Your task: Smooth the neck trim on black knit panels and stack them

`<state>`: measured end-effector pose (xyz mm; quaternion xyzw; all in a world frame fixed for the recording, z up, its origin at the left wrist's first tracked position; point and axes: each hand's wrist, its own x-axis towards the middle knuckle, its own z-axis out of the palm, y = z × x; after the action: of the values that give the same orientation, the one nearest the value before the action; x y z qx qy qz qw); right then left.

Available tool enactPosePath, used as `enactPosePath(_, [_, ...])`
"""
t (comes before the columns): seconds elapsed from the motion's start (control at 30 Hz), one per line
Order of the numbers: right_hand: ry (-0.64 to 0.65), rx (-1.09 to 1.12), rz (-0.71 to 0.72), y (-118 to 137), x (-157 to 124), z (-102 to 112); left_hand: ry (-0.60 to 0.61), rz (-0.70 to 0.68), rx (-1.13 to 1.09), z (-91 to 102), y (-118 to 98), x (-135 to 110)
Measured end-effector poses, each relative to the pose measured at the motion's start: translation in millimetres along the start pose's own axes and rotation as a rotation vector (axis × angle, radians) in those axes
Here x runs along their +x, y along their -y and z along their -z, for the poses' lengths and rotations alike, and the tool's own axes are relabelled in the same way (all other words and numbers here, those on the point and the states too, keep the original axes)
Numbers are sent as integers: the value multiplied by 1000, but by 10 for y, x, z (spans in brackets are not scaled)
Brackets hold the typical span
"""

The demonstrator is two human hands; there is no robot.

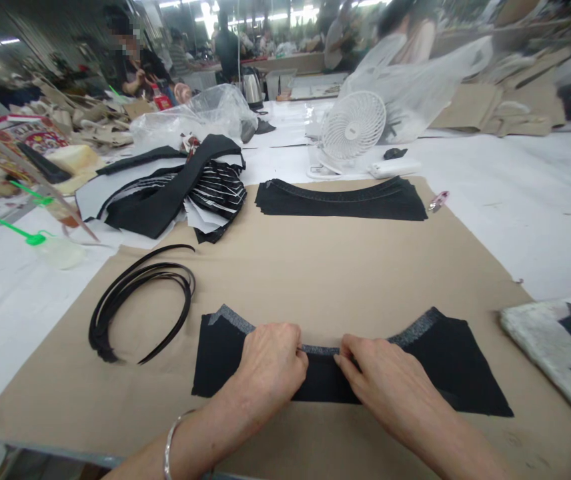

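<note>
Two hands [274, 357] [383, 367], curled inward, pinching fabric [324, 377]

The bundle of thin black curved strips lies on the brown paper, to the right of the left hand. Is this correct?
Wrong side: the head view shows the thin black curved strips left of the left hand, on the brown paper.
</note>
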<state>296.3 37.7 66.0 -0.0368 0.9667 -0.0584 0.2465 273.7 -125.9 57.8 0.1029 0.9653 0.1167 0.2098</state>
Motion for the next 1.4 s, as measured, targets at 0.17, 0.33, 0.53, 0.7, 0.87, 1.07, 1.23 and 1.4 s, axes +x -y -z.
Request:
enactPosePath(0.17, [-5,-16,-2,10,14,-1,29,14,15,22,-16,8])
enactPosePath(0.33, [-1,-34,-11,18,9,-6,34,12,14,28,-19,10])
enactPosePath(0.53, [-13,-59,-3,73,-5,7,37,8,39,42,-42,-1])
enactPosePath(0.7, [-10,-77,-13,95,-16,14,39,20,59,66,-52,-28])
enactPosePath(0.87, [9,-107,-33,89,-26,56,6,31,26,68,-28,-62])
enactPosePath(1.07, [-2,-127,-35,75,-11,104,-114,-21,14,0,-26,-129])
enactPosePath(1.23, [-12,-101,-21,63,-14,130,-168,-275,49,-130,-1,-182])
enactPosePath(1.4, [-48,-75,7,39,-43,198,-222,-534,140,-311,83,-198])
